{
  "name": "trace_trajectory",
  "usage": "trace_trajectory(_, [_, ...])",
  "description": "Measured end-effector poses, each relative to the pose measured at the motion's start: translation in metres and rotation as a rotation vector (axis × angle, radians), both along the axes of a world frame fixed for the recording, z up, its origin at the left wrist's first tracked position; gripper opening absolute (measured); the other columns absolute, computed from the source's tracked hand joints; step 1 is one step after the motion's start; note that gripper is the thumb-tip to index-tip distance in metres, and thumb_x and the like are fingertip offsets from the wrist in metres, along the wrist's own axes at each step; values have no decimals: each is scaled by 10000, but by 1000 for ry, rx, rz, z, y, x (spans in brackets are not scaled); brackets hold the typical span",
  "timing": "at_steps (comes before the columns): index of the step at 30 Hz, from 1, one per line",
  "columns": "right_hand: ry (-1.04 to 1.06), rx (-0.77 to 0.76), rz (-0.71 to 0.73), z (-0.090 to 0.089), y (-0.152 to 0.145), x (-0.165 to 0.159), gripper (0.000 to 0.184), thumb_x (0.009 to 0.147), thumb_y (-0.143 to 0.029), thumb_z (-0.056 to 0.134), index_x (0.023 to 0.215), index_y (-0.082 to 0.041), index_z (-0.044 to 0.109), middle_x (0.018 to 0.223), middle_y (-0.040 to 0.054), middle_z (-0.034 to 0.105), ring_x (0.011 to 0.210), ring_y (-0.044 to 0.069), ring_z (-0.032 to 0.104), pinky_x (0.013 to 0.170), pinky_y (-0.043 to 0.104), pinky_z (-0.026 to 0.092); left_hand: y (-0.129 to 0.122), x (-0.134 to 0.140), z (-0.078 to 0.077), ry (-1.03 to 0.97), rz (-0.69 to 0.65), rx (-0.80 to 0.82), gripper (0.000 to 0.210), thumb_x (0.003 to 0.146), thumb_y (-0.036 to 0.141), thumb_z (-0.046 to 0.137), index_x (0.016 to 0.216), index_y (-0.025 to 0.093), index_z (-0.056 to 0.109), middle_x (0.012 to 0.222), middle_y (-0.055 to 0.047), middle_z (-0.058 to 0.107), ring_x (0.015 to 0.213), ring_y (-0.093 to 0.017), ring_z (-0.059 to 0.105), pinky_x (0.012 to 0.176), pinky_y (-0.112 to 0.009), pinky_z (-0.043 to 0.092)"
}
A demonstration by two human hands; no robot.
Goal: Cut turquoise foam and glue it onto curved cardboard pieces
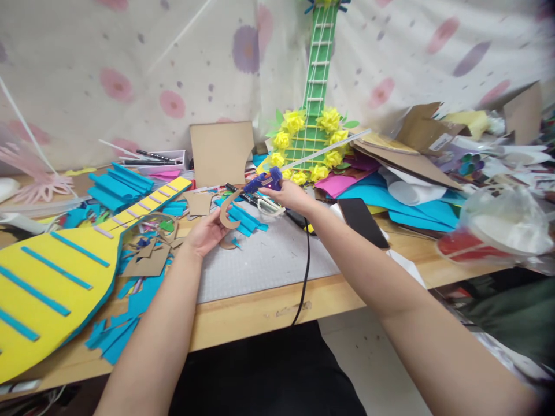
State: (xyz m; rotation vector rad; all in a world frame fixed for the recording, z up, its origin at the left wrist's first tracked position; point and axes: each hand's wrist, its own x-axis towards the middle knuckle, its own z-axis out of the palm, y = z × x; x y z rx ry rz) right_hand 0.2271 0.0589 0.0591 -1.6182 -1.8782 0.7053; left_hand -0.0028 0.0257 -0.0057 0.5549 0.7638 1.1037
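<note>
Cardboard hook (224, 215), likely light, stiff but creasable, is held by the left hand (209, 233) above the grey mat (264, 266), best gripped along its curve; a glue gun (263, 181) is grasped by the right hand (289, 195); room is offered nearer, up to the table edge (260, 312)

The curved cardboard strip (224, 217) was plain tan, the plastic glue gun (262, 180) dark blue. The flat yellow guitar shape (50, 283) was striped turquoise, the tall green neck (318, 74) barred white, the pale hanging sheet (208, 63) blotched pink and purple.
</note>
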Motion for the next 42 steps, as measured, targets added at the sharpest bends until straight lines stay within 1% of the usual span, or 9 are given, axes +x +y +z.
trace_trajectory(5, [3,6,-8,4,-1,1,462,769,-512,599,1032,-137,649,933,115,692,825,204,640,750,322,485,0,1,1,-17,11,-13,253,906,198,437,989,139,668,857,-43,707,773,-111,643,735,-220,508])
trace_trajectory(10, [-12,33,-38,2,5,0,430,798,-486,576,1050,-145,644,1011,130,687,887,227,643,794,350,486,-3,3,5,-18,27,-33,266,913,187,417,931,131,676,780,-37,701,713,-102,642,690,-207,512])
trace_trajectory(16, [-31,36,-43,2,4,-4,465,791,-512,574,1047,-129,635,1015,138,681,912,237,639,803,356,486,-3,5,8,-3,44,-52,272,916,185,409,925,128,674,764,-36,698,694,-102,641,683,-209,520])
trace_trajectory(25, [7,15,19,3,-3,-10,467,770,-533,584,1015,-139,640,963,121,684,896,225,637,798,350,481,-1,5,6,-12,27,-24,274,915,199,414,969,129,673,838,-51,706,752,-114,647,710,-219,522])
trace_trajectory(30, [94,25,76,-4,-2,-13,465,754,-539,601,1014,-155,636,964,100,686,880,208,634,804,344,479,-2,5,6,-6,49,-37,257,909,191,428,918,136,679,772,-39,695,702,-108,638,685,-211,517])
trace_trajectory(32, [110,15,92,-5,-3,-15,460,743,-550,609,992,-164,637,921,85,685,832,191,632,766,329,487,-3,5,7,-5,49,-39,257,910,191,425,914,144,678,747,-31,690,681,-105,632,668,-207,514])
trace_trajectory(34, [121,-19,109,-5,-5,-16,460,741,-564,605,965,-163,634,849,72,679,742,166,620,683,303,492,-3,5,7,-7,45,-35,257,911,190,422,922,150,676,749,-28,691,677,-104,631,662,-208,512])
trace_trajectory(38, [153,-82,107,-2,-9,-15,460,753,-584,580,890,-148,621,772,67,665,563,109,550,501,244,446,-2,4,5,-4,48,-32,250,909,188,423,913,147,670,775,-28,695,697,-104,634,674,-218,513])
trace_trajectory(42, [137,-67,59,-1,-10,-15,442,758,-572,585,823,-136,610,743,68,657,521,90,522,456,228,418,-1,3,3,-7,46,-36,232,901,194,440,884,143,666,774,-29,693,707,-106,636,680,-222,512])
